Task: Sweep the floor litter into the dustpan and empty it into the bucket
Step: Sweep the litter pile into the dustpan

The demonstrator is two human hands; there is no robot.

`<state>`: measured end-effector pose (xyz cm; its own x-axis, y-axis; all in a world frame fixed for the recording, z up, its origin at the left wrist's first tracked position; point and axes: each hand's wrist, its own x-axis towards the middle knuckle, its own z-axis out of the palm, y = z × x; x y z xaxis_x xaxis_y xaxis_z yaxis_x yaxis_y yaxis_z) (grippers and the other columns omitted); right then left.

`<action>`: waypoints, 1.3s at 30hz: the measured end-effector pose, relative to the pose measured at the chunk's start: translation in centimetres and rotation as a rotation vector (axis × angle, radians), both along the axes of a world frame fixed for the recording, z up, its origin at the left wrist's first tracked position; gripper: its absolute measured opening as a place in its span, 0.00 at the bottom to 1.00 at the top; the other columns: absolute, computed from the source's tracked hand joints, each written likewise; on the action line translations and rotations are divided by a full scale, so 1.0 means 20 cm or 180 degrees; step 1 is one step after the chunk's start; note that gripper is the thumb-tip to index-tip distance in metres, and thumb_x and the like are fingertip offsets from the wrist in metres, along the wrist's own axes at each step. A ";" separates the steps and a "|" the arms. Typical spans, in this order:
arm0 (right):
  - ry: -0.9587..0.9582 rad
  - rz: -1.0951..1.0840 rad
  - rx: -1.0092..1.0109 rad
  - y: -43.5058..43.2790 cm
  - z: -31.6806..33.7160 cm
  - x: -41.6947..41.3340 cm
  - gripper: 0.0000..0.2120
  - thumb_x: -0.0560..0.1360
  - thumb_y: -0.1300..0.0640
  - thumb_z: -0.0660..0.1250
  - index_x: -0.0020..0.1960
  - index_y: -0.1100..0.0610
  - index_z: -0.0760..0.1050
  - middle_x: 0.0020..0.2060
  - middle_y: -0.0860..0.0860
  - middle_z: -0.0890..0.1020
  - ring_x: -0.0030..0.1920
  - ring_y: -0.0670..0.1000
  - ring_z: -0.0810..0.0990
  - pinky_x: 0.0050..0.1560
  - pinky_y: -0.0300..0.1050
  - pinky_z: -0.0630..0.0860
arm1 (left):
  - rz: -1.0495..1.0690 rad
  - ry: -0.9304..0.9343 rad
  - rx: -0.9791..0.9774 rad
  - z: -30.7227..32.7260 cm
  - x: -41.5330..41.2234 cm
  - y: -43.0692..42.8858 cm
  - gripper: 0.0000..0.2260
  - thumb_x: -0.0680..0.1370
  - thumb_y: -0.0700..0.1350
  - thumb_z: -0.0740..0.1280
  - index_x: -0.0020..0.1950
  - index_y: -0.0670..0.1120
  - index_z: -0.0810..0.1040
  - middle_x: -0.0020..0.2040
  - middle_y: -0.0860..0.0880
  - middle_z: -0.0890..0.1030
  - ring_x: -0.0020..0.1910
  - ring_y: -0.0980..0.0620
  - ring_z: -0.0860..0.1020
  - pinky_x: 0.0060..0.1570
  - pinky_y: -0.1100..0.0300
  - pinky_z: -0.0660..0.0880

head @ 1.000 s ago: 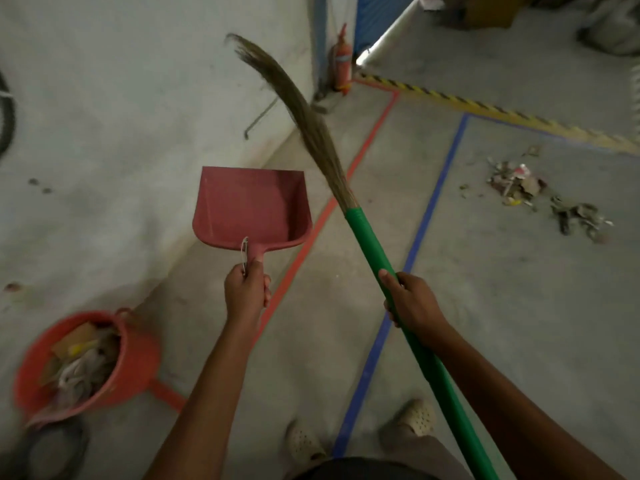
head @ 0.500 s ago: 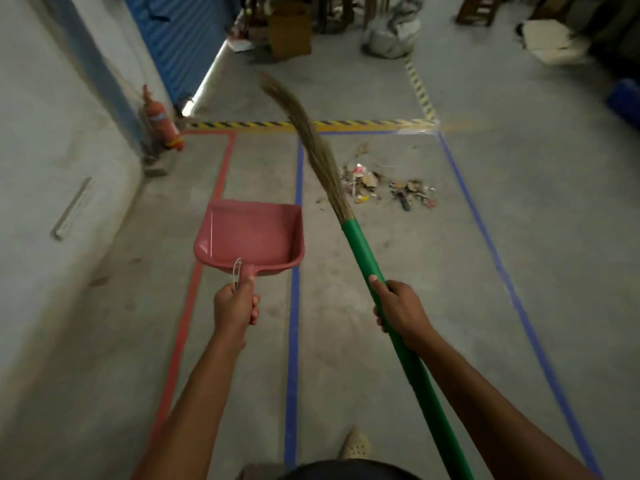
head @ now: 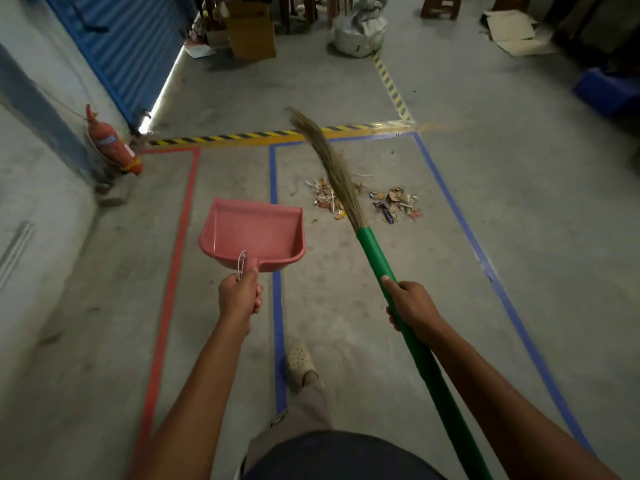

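My left hand grips the handle of a pink dustpan, held level in the air with its pan empty. My right hand grips the green handle of a broom, whose straw bristles point forward and up over the litter. Two small heaps of litter, paper scraps and wrappers, lie on the concrete floor inside the blue-taped rectangle, ahead of the dustpan and to its right. The bucket is out of view.
A red fire extinguisher leans at the left wall by a blue shutter. Black-and-yellow hazard tape crosses the floor beyond the litter. A cardboard box, a grey sack and flat cardboard stand further back. My foot is on the blue tape.
I have turned right, away from the red bucket, which left the view, and moved toward the litter. The litter now lies straight ahead and closer. Both hands keep their grips.
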<state>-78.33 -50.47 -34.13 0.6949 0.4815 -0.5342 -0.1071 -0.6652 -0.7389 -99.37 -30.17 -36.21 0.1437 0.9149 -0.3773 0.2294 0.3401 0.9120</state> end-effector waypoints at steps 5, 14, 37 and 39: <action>0.0148 0.0063 -0.0204 0.50 -0.10 0.27 0.21 0.82 0.45 0.63 0.48 0.64 0.76 0.34 0.57 0.80 0.30 0.53 0.77 0.30 0.45 0.75 | 0.0079 0.0130 -0.0178 -0.12 0.23 0.52 0.15 0.80 0.51 0.68 0.38 0.44 0.71 0.29 0.44 0.73 0.18 0.55 0.66 0.19 0.67 0.62; 0.0674 0.0070 -0.0593 1.21 -0.18 0.62 0.22 0.82 0.44 0.62 0.54 0.65 0.76 0.34 0.55 0.78 0.29 0.51 0.76 0.29 0.43 0.75 | -0.0120 0.0598 -0.0318 -0.19 0.56 1.29 0.19 0.78 0.56 0.69 0.34 0.45 0.72 0.27 0.46 0.73 0.19 0.53 0.67 0.21 0.65 0.63; 0.0982 0.0603 -0.1278 2.41 -1.19 1.73 0.19 0.80 0.45 0.65 0.51 0.63 0.77 0.33 0.53 0.80 0.27 0.49 0.77 0.29 0.42 0.75 | 0.0138 0.0848 -0.2171 -0.86 1.67 2.60 0.09 0.84 0.43 0.57 0.48 0.40 0.71 0.35 0.43 0.71 0.17 0.54 0.71 0.18 0.69 0.67; 0.0847 0.0718 -0.1460 2.46 -1.40 1.73 0.20 0.80 0.42 0.64 0.49 0.60 0.77 0.33 0.52 0.81 0.29 0.50 0.80 0.31 0.43 0.77 | 0.0171 0.1020 -0.2154 -1.06 1.72 2.67 0.09 0.83 0.45 0.59 0.48 0.40 0.71 0.33 0.43 0.70 0.16 0.54 0.69 0.18 0.70 0.65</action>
<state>-43.71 -1.27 -62.21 0.4150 0.2800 -0.8657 -0.0680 -0.9392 -0.3364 -64.89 23.21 -57.42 -0.1061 0.4707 -0.8759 0.4159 0.8211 0.3909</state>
